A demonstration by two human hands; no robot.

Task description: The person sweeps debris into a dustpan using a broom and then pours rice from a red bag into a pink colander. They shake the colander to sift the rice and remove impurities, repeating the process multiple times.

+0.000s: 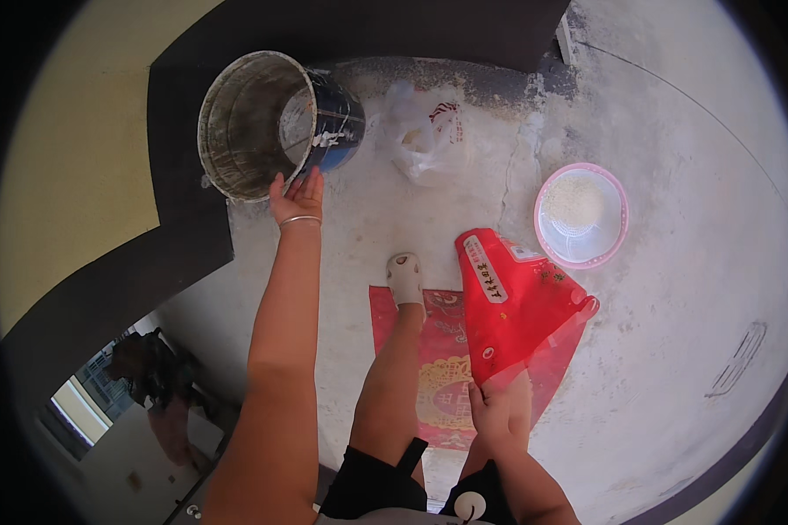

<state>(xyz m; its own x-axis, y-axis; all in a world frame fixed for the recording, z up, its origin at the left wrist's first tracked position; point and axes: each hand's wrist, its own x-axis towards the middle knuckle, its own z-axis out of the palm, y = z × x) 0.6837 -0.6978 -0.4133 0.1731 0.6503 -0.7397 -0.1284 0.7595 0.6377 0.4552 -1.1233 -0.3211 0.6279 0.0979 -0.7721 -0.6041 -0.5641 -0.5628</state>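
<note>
My left hand [299, 199] grips the near rim of a dark, stained bucket [337, 114], thumb on one side of the rim and fingers on the other. The bucket tilts so that its mouth faces left, and pale crust coats its inner wall. My right hand [492, 413] is closed on the lower corner of a red printed bag [517, 306], which hangs limp and looks flattened. Past the bag's upper right edge, a pink-rimmed bowl [624, 214] on the floor holds white grains [575, 203] that look like rice.
A crumpled clear plastic bag [420, 144] lies right of the bucket, its contents unclear. Beneath me is a red patterned mat [442, 394], with my shoe [404, 278] at its far edge. A dark-based wall [394, 31] bounds the far side. Dark clutter [153, 367] stands at the lower left.
</note>
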